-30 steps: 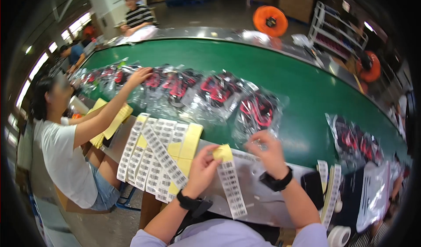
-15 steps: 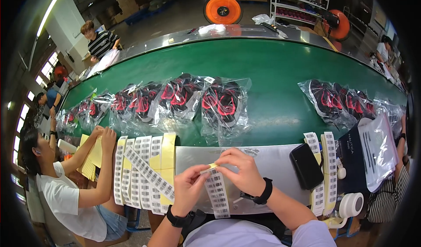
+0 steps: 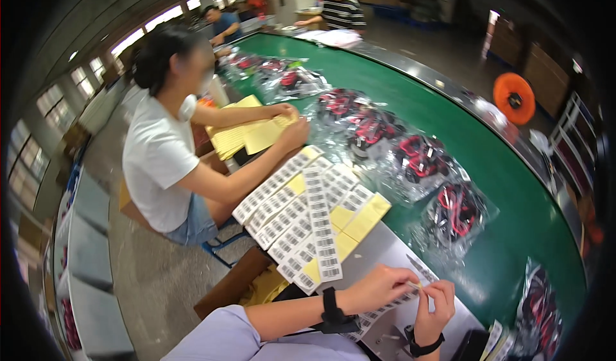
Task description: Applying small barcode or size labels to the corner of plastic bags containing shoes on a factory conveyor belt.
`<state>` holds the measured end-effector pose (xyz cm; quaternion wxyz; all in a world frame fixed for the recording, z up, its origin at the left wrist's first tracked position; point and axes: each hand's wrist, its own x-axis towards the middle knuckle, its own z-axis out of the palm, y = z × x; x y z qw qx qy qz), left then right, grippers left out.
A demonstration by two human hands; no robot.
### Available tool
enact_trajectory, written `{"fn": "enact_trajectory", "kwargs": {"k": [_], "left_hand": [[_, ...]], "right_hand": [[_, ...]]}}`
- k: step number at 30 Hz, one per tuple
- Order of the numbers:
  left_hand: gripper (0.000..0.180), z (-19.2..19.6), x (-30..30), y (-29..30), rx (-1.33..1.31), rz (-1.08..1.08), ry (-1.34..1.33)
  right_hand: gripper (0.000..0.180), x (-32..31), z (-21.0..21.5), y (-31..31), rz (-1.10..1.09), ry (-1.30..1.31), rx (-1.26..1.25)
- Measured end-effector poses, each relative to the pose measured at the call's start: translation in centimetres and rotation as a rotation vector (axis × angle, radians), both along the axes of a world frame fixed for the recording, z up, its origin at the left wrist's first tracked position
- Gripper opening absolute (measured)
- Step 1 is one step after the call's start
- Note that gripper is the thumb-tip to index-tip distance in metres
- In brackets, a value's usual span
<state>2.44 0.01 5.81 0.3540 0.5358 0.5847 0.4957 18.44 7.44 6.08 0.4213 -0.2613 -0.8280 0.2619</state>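
Observation:
Over the metal bench edge my left hand (image 3: pixel 380 289) and my right hand (image 3: pixel 437 310) meet, their fingertips pinched together. Between them is the top end of a strip of barcode labels (image 3: pixel 385 310) with a bit of yellow backing. The rest of the strip hangs below, partly hidden behind my left hand and wrist. Beside my left forearm, more label strips (image 3: pixel 276 223) overlap in a row on the bench, some showing bare yellow backing. One strip (image 3: pixel 323 233) lies across the others.
Bagged black-and-pink shoes (image 3: pixel 457 213) line the green conveyor belt (image 3: pixel 513 223). At my left a co-worker (image 3: pixel 160 149) handles yellow sheets (image 3: pixel 237 130). A cardboard box (image 3: pixel 234 287) stands below the bench. A black case (image 3: pixel 471 345) lies near my right wrist.
My view has swung to the left, so the co-worker and label strips appear nearer the middle. Both hands still pinch the strip's top end.

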Motion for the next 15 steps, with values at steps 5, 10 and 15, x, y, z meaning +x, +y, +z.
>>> {"fn": "enact_trajectory", "kwargs": {"k": [5, 10, 15], "left_hand": [[0.038, -1.5, -0.7, -0.6, 0.035, -0.015, -0.020], [0.047, -3.3, -2.0, 1.0, -0.036, 0.005, 0.011], [0.040, -6.6, -2.2, 3.7, -0.136, 0.231, -0.255]], "right_hand": [[0.013, -1.0, -1.2, -0.3, 0.046, -0.061, -0.001], [0.011, -0.2, -0.9, -0.4, 0.013, -0.110, -0.025], [0.007, 2.1, -0.3, 7.2, -0.310, 0.381, -0.551]]}}
